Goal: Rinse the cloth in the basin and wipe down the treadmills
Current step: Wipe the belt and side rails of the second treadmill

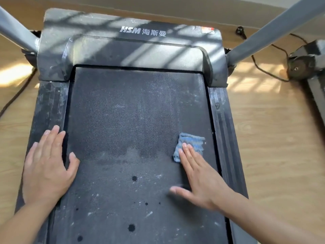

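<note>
A dusty black treadmill belt (130, 120) fills the middle of the view, with a grey motor cover (109, 50) at its far end. A small blue-grey cloth (190, 143) lies on the belt near its right edge. My right hand (198, 176) lies flat with straight fingers, fingertips pressing the cloth's near part. My left hand (47, 166) rests flat on the left side rail (49, 106), thumb spread onto the belt. Dark wet spots and pale smears mark the near belt.
Two grey uprights (15, 32) (267, 34) rise from the motor cover's corners. A second treadmill's base (306, 62) stands at the right, with a black cable (263, 67) and plug on the wooden floor. Another cable (15, 97) runs along the left floor.
</note>
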Tool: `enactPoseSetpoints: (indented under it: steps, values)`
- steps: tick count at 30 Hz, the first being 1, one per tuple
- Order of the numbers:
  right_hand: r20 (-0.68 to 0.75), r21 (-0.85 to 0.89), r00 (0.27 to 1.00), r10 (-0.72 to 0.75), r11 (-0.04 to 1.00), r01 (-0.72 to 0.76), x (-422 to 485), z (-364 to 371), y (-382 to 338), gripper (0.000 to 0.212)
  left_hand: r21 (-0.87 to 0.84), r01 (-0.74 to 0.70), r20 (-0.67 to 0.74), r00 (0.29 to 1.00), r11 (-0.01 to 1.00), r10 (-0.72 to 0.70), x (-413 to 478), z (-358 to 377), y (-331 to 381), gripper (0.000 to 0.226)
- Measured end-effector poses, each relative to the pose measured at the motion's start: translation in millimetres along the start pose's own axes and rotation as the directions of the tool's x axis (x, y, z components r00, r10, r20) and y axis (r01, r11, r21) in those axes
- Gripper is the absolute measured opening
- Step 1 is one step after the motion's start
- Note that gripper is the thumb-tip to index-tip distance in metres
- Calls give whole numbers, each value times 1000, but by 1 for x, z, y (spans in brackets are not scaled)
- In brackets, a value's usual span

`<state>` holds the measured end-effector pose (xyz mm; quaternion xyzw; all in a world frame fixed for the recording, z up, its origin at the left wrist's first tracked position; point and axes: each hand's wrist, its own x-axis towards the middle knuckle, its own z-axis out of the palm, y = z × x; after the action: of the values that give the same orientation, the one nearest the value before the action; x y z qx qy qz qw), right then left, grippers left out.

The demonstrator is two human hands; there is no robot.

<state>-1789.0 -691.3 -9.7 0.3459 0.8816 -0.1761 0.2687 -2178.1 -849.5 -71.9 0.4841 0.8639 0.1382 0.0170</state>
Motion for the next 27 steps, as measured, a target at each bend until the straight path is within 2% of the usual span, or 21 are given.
enactPoseSetpoints:
  steps: [2,7,11,13,16,21,24,27]
  values:
    - [-22,4,999,33,999,-33,13,-9,6,113,-7,-5,-6,1000,1000,5,-1,3,1,71]
    - [-254,95,956,149,987,-128,122,-66,41,109,-39,-9,-42,999,999,7,-2,15,-16,70]
    - [-283,121,936,208,976,-181,181,-120,80,108,-65,-43,-37,998,997,40,2,22,-19,72]
    - [-293,148,934,206,974,-169,175,-119,83,111,-51,-43,-38,998,998,41,3,16,-9,71]
    - [-282,156,946,161,980,-121,116,-76,69,116,7,-9,-22,1000,1000,9,0,6,-1,71]
    - [-121,31,983,137,990,-135,-1,7,29,112,41,95,-88,992,995,-91,30,0,14,59]
    - [-133,22,980,146,989,-144,11,8,36,111,-5,82,-106,991,997,-82,41,0,21,61]
    - [-208,99,966,152,986,-134,58,-23,51,116,-13,30,-70,997,999,-31,38,0,14,70]
